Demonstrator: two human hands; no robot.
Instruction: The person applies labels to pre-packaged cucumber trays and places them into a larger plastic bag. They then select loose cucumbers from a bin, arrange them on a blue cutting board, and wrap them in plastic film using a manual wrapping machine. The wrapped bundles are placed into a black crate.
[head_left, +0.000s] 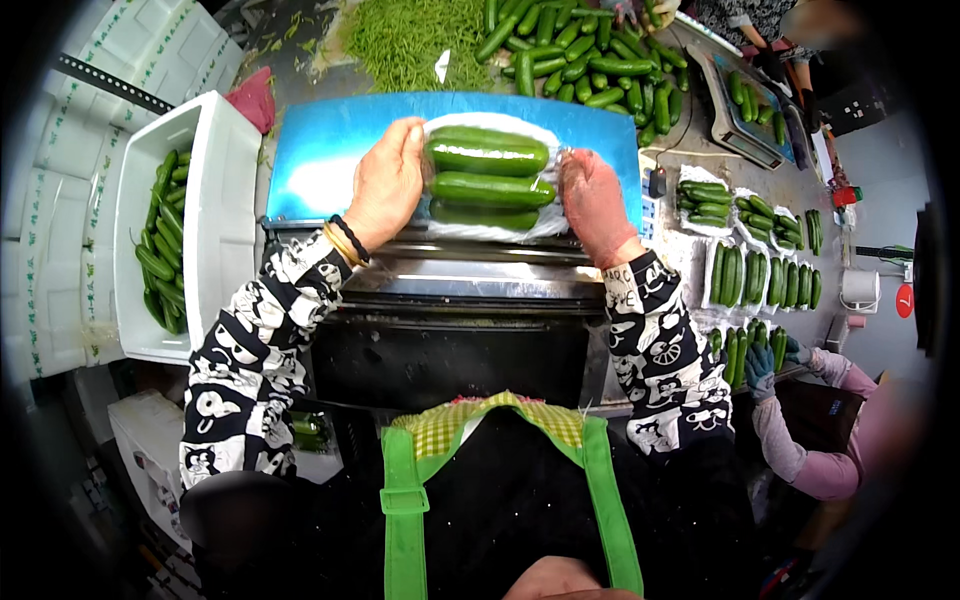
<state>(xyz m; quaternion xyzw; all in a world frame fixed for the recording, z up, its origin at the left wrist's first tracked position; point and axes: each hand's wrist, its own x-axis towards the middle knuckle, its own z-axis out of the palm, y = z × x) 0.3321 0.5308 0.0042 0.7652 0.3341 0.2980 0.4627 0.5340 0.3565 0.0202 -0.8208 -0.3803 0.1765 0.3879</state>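
Note:
Straight before me is a pack of cucumbers (491, 191), several lying side by side in a shiny clear film with white showing around their edge. My bare left hand (388, 184) holds its left end, thumb on top. At the right end, my right hand (598, 204) in a reddish glove grips the film, which looks bunched there. The pack is over the blue plate (322, 154) of a film-wrapping machine, close to its front metal bar (480, 277). Whether the pack touches the plate I cannot tell.
A white foam box (229, 225) of cucumbers stands at left. Beyond the plate lie shredded greens (412, 45) and a cucumber heap (592, 64). Packed trays (724, 274) cover the right table, near a scale (724, 112). A co-worker's gloved hand (760, 371) touches cucumbers at lower right.

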